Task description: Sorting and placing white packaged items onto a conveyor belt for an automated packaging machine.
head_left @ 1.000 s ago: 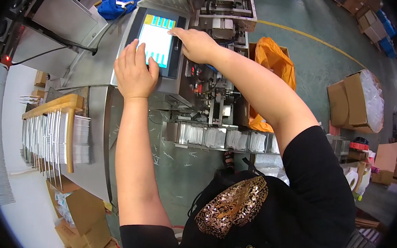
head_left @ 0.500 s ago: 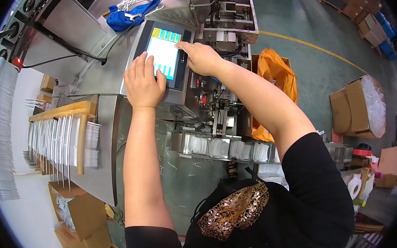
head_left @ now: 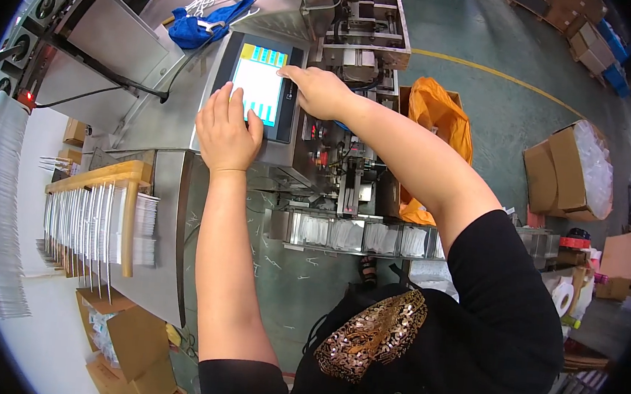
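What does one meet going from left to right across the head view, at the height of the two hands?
Red indicator light → left hand → lit touchscreen panel → right hand → orange plastic bag → open cardboard box lined with clear plastic.

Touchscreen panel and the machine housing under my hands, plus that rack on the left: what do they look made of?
Touchscreen panel: glossy glass or plastic face in a dark frame, lit and reflective. Machine housing: brushed sheet metal, probably stainless, judging by its dull grey sheen and folded edges. Rack: pale unfinished wood, seemingly, with a yellowish matte surface. Left hand rests at the screen's edge; right hand touches it.
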`<act>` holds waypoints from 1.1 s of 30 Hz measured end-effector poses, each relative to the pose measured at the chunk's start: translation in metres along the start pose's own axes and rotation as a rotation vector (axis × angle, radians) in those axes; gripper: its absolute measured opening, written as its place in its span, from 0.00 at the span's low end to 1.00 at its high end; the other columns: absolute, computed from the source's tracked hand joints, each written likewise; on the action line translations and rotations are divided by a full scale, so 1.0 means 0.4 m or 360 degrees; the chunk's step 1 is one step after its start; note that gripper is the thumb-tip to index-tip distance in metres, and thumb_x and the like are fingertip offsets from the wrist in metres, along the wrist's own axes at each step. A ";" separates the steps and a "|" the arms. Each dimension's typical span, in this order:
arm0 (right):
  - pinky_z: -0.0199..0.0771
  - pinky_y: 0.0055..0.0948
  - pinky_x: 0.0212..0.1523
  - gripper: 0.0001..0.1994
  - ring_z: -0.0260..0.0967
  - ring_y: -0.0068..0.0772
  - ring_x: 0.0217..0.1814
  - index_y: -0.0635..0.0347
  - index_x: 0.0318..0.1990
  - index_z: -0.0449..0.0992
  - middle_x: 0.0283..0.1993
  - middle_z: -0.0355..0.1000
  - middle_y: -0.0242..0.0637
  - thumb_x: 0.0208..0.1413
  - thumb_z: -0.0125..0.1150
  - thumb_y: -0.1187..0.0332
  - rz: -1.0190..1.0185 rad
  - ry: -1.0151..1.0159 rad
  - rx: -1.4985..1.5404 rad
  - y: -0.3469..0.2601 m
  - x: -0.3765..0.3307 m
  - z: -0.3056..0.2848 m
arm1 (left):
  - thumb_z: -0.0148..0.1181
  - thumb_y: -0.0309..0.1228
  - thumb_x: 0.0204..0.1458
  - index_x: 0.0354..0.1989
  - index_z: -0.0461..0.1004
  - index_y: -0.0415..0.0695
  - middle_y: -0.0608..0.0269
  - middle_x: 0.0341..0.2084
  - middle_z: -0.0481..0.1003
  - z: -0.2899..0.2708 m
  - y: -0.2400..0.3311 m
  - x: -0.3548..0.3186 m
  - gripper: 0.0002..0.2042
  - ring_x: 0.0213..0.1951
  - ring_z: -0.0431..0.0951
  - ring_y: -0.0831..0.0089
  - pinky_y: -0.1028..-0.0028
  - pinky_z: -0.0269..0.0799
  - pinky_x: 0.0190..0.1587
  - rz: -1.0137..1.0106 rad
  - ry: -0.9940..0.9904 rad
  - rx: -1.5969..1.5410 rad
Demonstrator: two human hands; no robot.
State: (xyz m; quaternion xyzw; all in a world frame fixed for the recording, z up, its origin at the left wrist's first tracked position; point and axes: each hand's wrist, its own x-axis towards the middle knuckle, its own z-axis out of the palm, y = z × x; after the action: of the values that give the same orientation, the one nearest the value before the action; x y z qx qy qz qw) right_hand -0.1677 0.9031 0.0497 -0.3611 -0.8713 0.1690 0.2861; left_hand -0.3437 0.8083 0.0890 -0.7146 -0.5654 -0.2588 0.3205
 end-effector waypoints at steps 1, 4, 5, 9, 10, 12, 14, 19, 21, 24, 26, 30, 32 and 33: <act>0.67 0.45 0.41 0.23 0.67 0.52 0.40 0.54 0.53 0.60 0.36 0.70 0.50 0.45 0.49 0.75 -0.0009 0.0013 0.0002 0.000 0.001 0.001 | 0.55 0.32 0.41 0.41 0.70 0.42 0.60 0.45 0.69 0.000 -0.001 0.000 0.16 0.48 0.67 0.63 0.64 0.61 0.48 -0.0004 -0.0005 -0.0004; 0.67 0.45 0.41 0.23 0.67 0.52 0.40 0.54 0.53 0.61 0.36 0.70 0.50 0.45 0.49 0.75 -0.0001 -0.0003 0.0003 -0.001 0.000 0.001 | 0.55 0.32 0.41 0.41 0.70 0.42 0.60 0.45 0.69 0.000 -0.002 -0.001 0.16 0.48 0.67 0.63 0.64 0.61 0.48 -0.0002 0.0000 -0.0002; 0.67 0.45 0.41 0.23 0.67 0.52 0.40 0.54 0.53 0.61 0.36 0.70 0.50 0.45 0.49 0.75 -0.0001 -0.0003 0.0003 -0.002 0.000 0.001 | 0.55 0.32 0.41 0.41 0.70 0.42 0.60 0.45 0.69 0.000 -0.002 -0.001 0.16 0.48 0.67 0.63 0.64 0.61 0.48 -0.0002 0.0000 -0.0002; 0.67 0.44 0.42 0.23 0.67 0.52 0.41 0.55 0.53 0.61 0.37 0.70 0.50 0.45 0.49 0.75 -0.0009 0.0000 -0.0003 -0.002 -0.003 -0.003 | 0.55 0.32 0.41 0.41 0.70 0.42 0.60 0.45 0.69 0.000 0.001 -0.001 0.16 0.48 0.67 0.63 0.64 0.61 0.48 -0.0001 -0.0006 0.0007; 0.67 0.44 0.42 0.23 0.67 0.52 0.41 0.55 0.53 0.61 0.37 0.70 0.50 0.45 0.49 0.75 -0.0014 -0.0001 -0.0010 -0.002 -0.004 -0.004 | 0.55 0.32 0.41 0.41 0.70 0.42 0.60 0.45 0.69 0.000 0.001 -0.001 0.16 0.48 0.67 0.63 0.64 0.61 0.48 0.0001 -0.0008 0.0011; 0.67 0.44 0.42 0.23 0.67 0.52 0.41 0.55 0.53 0.61 0.37 0.70 0.50 0.45 0.49 0.75 -0.0014 -0.0007 -0.0004 -0.006 -0.004 -0.004 | 0.55 0.32 0.41 0.41 0.70 0.42 0.60 0.45 0.69 -0.002 0.000 -0.003 0.16 0.48 0.67 0.63 0.64 0.61 0.48 0.0003 -0.0008 0.0017; 0.67 0.44 0.42 0.23 0.67 0.52 0.41 0.55 0.53 0.61 0.37 0.70 0.49 0.45 0.49 0.75 -0.0015 -0.0015 0.0008 -0.013 -0.002 -0.001 | 0.55 0.32 0.41 0.41 0.70 0.42 0.60 0.45 0.69 -0.005 -0.004 -0.007 0.16 0.48 0.67 0.63 0.64 0.61 0.49 0.0003 -0.0012 0.0027; 0.67 0.44 0.43 0.24 0.67 0.52 0.42 0.55 0.53 0.60 0.38 0.70 0.48 0.44 0.50 0.74 0.0007 -0.0023 -0.0032 -0.003 0.003 0.000 | 0.55 0.32 0.41 0.42 0.70 0.43 0.61 0.45 0.69 0.000 0.000 -0.002 0.17 0.48 0.67 0.63 0.64 0.61 0.49 0.0002 -0.0010 0.0009; 0.67 0.44 0.43 0.24 0.67 0.51 0.42 0.54 0.53 0.60 0.38 0.70 0.47 0.44 0.50 0.74 0.0027 -0.0052 -0.0034 -0.004 0.004 -0.004 | 0.55 0.32 0.41 0.42 0.70 0.43 0.61 0.45 0.68 0.000 -0.001 -0.002 0.17 0.48 0.67 0.63 0.64 0.61 0.49 0.0000 -0.0016 0.0017; 0.68 0.43 0.43 0.25 0.67 0.50 0.43 0.54 0.54 0.59 0.39 0.70 0.47 0.45 0.53 0.72 0.0024 -0.0047 -0.0043 -0.003 0.002 0.000 | 0.55 0.32 0.41 0.42 0.70 0.44 0.62 0.46 0.68 0.004 -0.002 -0.003 0.17 0.48 0.67 0.64 0.64 0.61 0.48 0.0008 -0.0010 0.0025; 0.68 0.42 0.43 0.25 0.67 0.50 0.43 0.53 0.54 0.59 0.39 0.70 0.46 0.45 0.56 0.70 0.0005 -0.0040 -0.0036 -0.006 0.001 -0.001 | 0.55 0.32 0.41 0.42 0.70 0.44 0.62 0.46 0.68 0.003 -0.003 -0.004 0.17 0.48 0.67 0.64 0.64 0.61 0.48 0.0008 -0.0002 0.0040; 0.68 0.42 0.42 0.26 0.67 0.50 0.43 0.52 0.54 0.59 0.39 0.70 0.47 0.45 0.58 0.69 -0.0025 0.0012 -0.0038 0.000 -0.003 0.002 | 0.55 0.33 0.41 0.42 0.70 0.44 0.62 0.46 0.68 0.005 0.000 -0.004 0.17 0.48 0.67 0.65 0.64 0.61 0.48 0.0003 -0.0012 0.0030; 0.68 0.42 0.42 0.26 0.67 0.49 0.43 0.52 0.54 0.59 0.38 0.70 0.46 0.45 0.58 0.68 0.0010 -0.0003 -0.0015 -0.002 -0.004 0.000 | 0.55 0.33 0.41 0.42 0.70 0.44 0.62 0.46 0.69 0.006 0.000 -0.005 0.17 0.48 0.67 0.64 0.64 0.61 0.48 0.0003 -0.0011 0.0046; 0.68 0.42 0.42 0.26 0.67 0.49 0.43 0.52 0.54 0.59 0.38 0.70 0.46 0.45 0.58 0.68 0.0009 -0.0004 -0.0014 -0.004 -0.003 0.000 | 0.55 0.33 0.41 0.42 0.70 0.44 0.62 0.46 0.69 0.004 0.000 -0.005 0.17 0.48 0.67 0.64 0.64 0.61 0.48 0.0003 -0.0012 0.0048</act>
State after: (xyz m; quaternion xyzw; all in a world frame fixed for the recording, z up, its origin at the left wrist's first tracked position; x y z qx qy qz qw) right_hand -0.1677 0.9013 0.0501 -0.3646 -0.8714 0.1665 0.2830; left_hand -0.3443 0.8083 0.0864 -0.7113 -0.5697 -0.2472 0.3292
